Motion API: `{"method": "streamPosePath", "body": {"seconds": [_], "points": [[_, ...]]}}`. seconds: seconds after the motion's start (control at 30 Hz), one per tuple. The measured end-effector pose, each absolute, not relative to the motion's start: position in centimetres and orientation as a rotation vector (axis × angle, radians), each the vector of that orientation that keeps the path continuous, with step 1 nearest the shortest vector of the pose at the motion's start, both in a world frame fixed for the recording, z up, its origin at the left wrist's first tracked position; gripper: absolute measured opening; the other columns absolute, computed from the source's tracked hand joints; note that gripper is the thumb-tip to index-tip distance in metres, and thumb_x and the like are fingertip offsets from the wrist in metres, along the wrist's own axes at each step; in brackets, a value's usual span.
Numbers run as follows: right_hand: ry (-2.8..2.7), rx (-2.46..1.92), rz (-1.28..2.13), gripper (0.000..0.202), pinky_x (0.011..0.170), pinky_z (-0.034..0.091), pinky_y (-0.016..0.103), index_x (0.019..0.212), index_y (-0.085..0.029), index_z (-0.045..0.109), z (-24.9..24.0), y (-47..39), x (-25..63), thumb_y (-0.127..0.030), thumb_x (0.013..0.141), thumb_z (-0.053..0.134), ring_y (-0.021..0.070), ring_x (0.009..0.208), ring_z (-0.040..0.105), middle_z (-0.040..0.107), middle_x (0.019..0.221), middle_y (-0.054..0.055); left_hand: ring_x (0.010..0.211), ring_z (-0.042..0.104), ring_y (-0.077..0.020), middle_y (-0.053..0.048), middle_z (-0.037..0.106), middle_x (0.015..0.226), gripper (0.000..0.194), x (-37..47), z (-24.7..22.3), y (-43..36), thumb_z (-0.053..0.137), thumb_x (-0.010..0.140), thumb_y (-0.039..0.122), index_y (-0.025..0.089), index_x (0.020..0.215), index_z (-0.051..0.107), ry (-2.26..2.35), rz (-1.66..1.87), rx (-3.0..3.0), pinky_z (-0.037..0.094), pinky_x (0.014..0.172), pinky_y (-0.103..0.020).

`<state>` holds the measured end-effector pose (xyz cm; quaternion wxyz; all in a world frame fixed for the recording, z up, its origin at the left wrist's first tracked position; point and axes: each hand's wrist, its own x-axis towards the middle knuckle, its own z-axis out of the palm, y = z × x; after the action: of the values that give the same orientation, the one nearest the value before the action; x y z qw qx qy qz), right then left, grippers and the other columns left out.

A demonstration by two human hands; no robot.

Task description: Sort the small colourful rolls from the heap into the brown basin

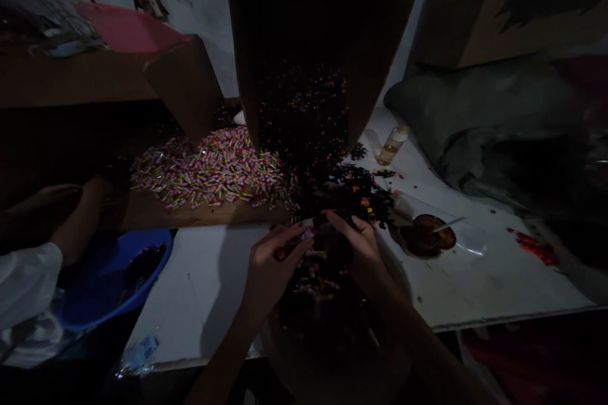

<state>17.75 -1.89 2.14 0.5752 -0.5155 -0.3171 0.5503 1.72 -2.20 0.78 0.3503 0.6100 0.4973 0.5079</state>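
Note:
Over a dark basin (327,335) with small colourful pieces in it, my left hand (275,266) has its fingers curled round a small pink wrapped piece (308,234). My right hand (363,253) is at the basin's far right side, fingers bent; dark shadow hides whatever they hold. Just beyond both hands lies a heap of small black pieces (327,193), spilling from a tall open cardboard box (384,44). To its left spreads a pile of pink and yellow wrapped pieces (213,171).
A clear bottle (393,145) stands right of the box, near a brown sticky dish (432,234) and red bits (536,248). At left, another person's arm (78,221) is beside a blue basin (114,278). A grey-green sack (484,120) lies at right.

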Motion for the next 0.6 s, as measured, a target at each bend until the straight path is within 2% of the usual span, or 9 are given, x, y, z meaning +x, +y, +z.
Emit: {"method": "streamPosePath", "body": {"seconds": [0.13, 0.27, 0.47, 0.6], "points": [[-0.665, -1.146, 1.336, 0.037, 0.066, 0.053, 0.029, 0.083, -0.020, 0.077, 2.15, -1.97, 17.72, -0.048, 0.062, 0.089, 0.0179, 0.069, 0.067, 0.074, 0.074, 0.000, 0.078, 0.069, -0.0151, -0.002, 0.076, 0.089, 0.016, 1.41, 1.12, -2.15, 0.077, 0.083, 0.021, 0.025, 0.098, 0.082, 1.268, 1.353, 1.790, 0.054, 0.075, -0.023], [-0.710, -1.127, 1.311, 0.032, 0.071, 0.054, 0.033, 0.084, -0.023, 0.076, 1.66, -2.08, 17.48, -0.050, 0.068, 0.083, 0.0219, 0.077, 0.070, 0.076, 0.081, 0.002, 0.082, 0.070, -0.0152, -0.003, 0.075, 0.092, 0.019, 1.24, 1.19, -2.25, 0.076, 0.085, 0.017, 0.024, 0.102, 0.080, 1.247, 1.384, 1.958, 0.055, 0.074, -0.023], [-0.684, -1.169, 1.310, 0.031, 0.061, 0.054, 0.031, 0.078, -0.023, 0.074, 1.95, -2.39, 17.28, -0.049, 0.065, 0.084, 0.0222, 0.072, 0.069, 0.075, 0.076, 0.002, 0.082, 0.071, -0.0136, -0.003, 0.073, 0.093, 0.022, 1.16, 0.87, -2.20, 0.072, 0.089, 0.015, 0.023, 0.108, 0.078, 1.217, 1.440, 2.193, 0.058, 0.075, -0.022], [-0.666, -1.164, 1.312, 0.035, 0.059, 0.054, 0.032, 0.080, -0.023, 0.074, 2.29, -2.49, 17.21, -0.052, 0.064, 0.084, 0.0223, 0.070, 0.069, 0.075, 0.075, 0.002, 0.078, 0.071, -0.0127, -0.004, 0.072, 0.093, 0.019, 1.22, 0.81, -2.19, 0.072, 0.091, 0.019, 0.022, 0.109, 0.077, 1.227, 1.434, 2.276, 0.058, 0.071, -0.021]]}}
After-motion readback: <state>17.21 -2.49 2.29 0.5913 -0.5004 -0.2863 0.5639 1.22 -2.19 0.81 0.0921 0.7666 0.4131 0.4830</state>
